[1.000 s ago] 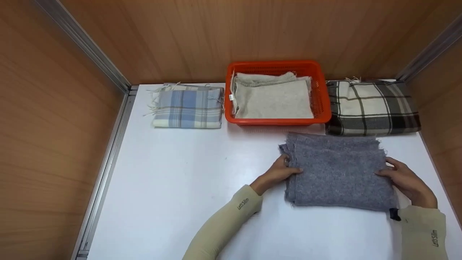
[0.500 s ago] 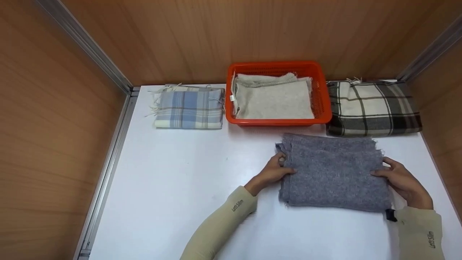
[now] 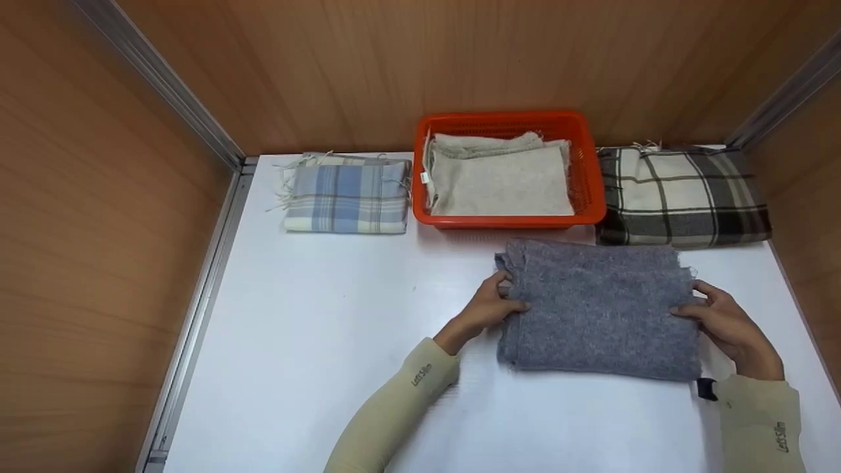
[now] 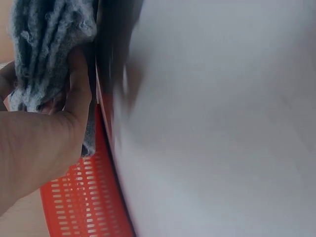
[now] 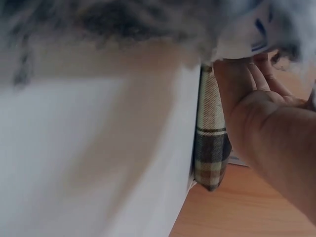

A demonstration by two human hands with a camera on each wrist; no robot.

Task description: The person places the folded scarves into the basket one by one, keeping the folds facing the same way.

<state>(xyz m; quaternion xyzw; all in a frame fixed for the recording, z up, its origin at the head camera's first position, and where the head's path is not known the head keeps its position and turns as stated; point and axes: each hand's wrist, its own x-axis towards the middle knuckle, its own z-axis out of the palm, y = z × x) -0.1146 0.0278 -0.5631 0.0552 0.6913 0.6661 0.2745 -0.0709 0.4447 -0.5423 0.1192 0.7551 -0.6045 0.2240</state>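
Observation:
A folded grey scarf (image 3: 604, 315) with frayed ends is held level between both hands, in front of the red basket. My left hand (image 3: 486, 307) pinches its left end, thumb on top and fingers underneath; the left wrist view shows several layers of the scarf (image 4: 47, 54) in the grip. At the right end, my right hand (image 3: 729, 325) pinches with its thumb on top. In the right wrist view a white tag (image 5: 244, 37) with blue marks shows by the right fingers. Both wrist views show the scarf raised a little above the table.
The red basket (image 3: 509, 222) at the back holds a folded beige cloth (image 3: 506, 180). Left of it lies a blue plaid scarf (image 3: 348, 197), right of it a black-and-white plaid one (image 3: 683, 197). Wooden walls (image 3: 328, 72) enclose the white table (image 3: 315, 341).
Both hands have shifted slightly to the left together with the grey scarf, keeping their grip. The basket and the plaid scarves stay in place.

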